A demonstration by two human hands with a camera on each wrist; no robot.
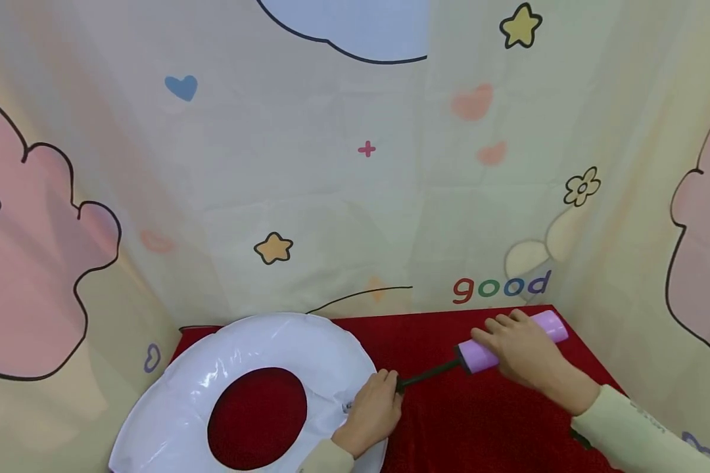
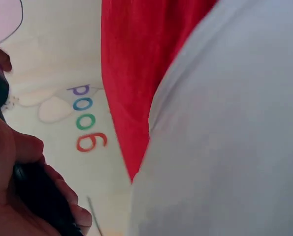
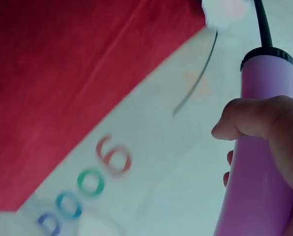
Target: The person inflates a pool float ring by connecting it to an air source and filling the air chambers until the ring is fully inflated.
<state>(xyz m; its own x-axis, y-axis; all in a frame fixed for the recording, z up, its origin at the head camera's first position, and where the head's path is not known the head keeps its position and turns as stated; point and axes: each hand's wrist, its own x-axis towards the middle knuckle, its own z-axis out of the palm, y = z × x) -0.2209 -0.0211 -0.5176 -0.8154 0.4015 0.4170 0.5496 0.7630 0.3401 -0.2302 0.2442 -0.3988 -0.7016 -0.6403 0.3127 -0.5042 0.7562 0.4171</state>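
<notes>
A white inflatable ring (image 1: 254,341) lies on the red cloth at the left, plump but creased near its clear valve (image 1: 347,407). My right hand (image 1: 523,348) grips the purple barrel of a hand pump (image 1: 476,355), fingers wrapped around it; the right wrist view shows the thumb across the barrel (image 3: 262,167). A black rod (image 1: 428,374) runs out of the barrel toward my left hand (image 1: 371,408). In the left wrist view, that hand's fingers curl round a black handle (image 2: 43,196). The left hand is beside the valve, covering part of the ring; whether the pump joins the valve is hidden.
Red cloth (image 1: 473,420) covers the surface under the ring and pump. A pale printed curtain (image 1: 331,197) with hearts, stars and the word "good" hangs close behind and along both sides.
</notes>
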